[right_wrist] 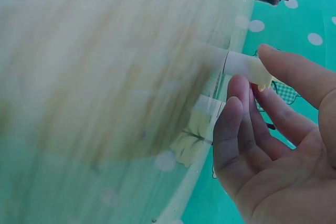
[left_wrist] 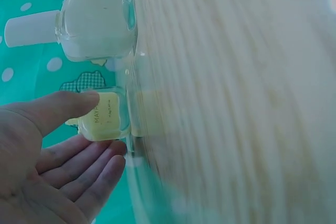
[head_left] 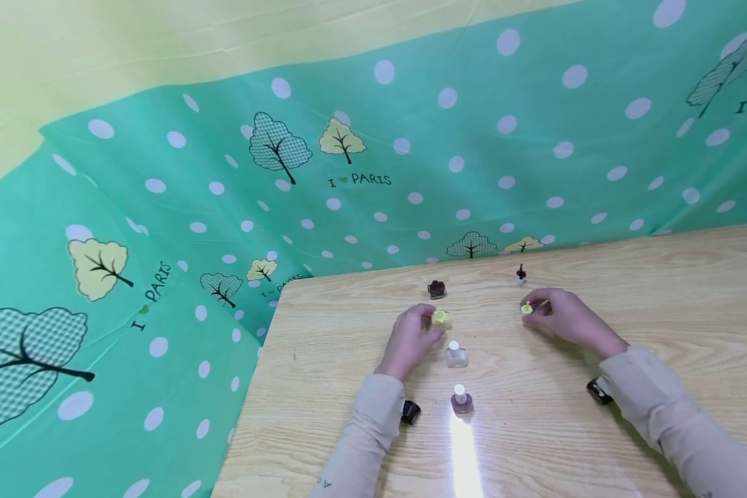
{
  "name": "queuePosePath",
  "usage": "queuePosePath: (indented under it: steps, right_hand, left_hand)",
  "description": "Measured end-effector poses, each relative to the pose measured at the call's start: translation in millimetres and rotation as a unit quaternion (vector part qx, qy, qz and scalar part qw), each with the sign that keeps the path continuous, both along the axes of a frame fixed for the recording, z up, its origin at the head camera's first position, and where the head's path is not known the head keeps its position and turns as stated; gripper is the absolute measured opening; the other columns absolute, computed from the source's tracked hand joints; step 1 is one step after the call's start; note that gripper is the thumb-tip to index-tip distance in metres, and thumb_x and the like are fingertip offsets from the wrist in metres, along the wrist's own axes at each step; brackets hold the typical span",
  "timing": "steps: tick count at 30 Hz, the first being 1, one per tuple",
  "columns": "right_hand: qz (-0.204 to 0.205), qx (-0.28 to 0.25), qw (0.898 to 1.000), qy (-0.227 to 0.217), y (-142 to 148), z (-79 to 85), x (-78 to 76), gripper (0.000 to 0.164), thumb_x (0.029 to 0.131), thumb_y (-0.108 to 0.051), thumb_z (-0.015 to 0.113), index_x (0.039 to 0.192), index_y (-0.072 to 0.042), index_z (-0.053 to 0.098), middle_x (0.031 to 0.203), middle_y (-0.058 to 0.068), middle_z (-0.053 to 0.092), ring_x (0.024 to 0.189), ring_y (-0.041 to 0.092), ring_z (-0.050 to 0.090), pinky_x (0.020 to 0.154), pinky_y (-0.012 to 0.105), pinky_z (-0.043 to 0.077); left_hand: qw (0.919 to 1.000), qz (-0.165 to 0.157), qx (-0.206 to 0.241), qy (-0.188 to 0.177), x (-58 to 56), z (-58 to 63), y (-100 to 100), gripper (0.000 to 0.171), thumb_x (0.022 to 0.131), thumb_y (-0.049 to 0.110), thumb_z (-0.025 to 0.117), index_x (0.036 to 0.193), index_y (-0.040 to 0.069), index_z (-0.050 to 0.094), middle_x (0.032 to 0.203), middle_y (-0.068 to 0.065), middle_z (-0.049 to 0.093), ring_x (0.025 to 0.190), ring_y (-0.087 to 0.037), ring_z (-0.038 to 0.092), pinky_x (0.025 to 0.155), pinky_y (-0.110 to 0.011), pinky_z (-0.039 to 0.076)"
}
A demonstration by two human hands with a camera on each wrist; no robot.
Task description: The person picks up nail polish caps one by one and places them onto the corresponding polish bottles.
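My left hand (head_left: 409, 337) holds a small yellow nail polish bottle (head_left: 441, 319) by its left side, the thumb in front of its label. The bottle stands upright on the table with its neck uncapped. Off to the right, my right hand (head_left: 557, 315) pinches a white nail polish cap (right_wrist: 241, 64) with thumb and fingers. That cap stands upside down at the table surface, its yellow-coated brush end (head_left: 527, 304) upward. Behind it, another cap (head_left: 521, 275) stands inverted with a dark brush. An uncapped dark red bottle (head_left: 436, 289) sits behind the yellow one.
Nearer me stand a capped whitish nail polish bottle (head_left: 456, 355) and a capped purplish one (head_left: 462, 400), in line with the others. The wooden table (head_left: 324, 332) backs onto a green dotted curtain (head_left: 224, 194). Black wrist cameras sit under both sleeves.
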State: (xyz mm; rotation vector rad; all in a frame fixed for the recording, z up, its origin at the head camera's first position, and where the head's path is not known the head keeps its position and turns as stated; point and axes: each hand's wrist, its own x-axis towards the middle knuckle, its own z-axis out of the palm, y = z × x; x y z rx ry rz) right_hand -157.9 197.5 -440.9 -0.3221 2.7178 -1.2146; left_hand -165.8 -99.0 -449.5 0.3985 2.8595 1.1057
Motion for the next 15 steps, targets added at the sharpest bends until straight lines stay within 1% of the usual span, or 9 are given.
queuePosePath:
  steps: [6,11,15]
  right_hand:
    - [0.007,0.011,1.000,-0.008,0.8,-2.5,-1.5,0.032,0.089,-0.010,0.071,0.114,0.008,0.064,0.094,0.015,0.067,0.084,0.021,0.062,0.073,0.034,0.052]
    - [0.012,0.016,1.000,-0.014,0.7,-3.2,-2.5,0.030,0.090,-0.010,0.069,0.113,0.009,0.064,0.094,0.014,0.068,0.084,0.021,0.063,0.073,0.034,0.052]
    - [0.015,0.022,1.000,-0.016,1.1,-3.5,-2.8,0.029,0.090,-0.011,0.070,0.111,0.008,0.065,0.092,0.014,0.068,0.083,0.021,0.062,0.072,0.033,0.052]
  left_hand:
    - [1.0000,0.002,-0.002,0.000,-1.4,-2.4,0.8,0.042,0.087,0.014,0.076,0.125,0.002,0.063,0.113,-0.010,0.069,0.100,-0.019,0.065,0.090,-0.029,0.055]
    - [0.9999,0.003,-0.003,-0.009,-2.9,-4.1,1.1,0.037,0.088,0.015,0.075,0.122,0.003,0.064,0.108,-0.007,0.069,0.096,-0.016,0.065,0.087,-0.026,0.055]
    - [1.0000,-0.001,-0.004,-0.008,-3.3,-3.6,1.6,0.033,0.089,0.014,0.074,0.119,0.003,0.066,0.106,-0.006,0.069,0.094,-0.015,0.065,0.086,-0.025,0.055]
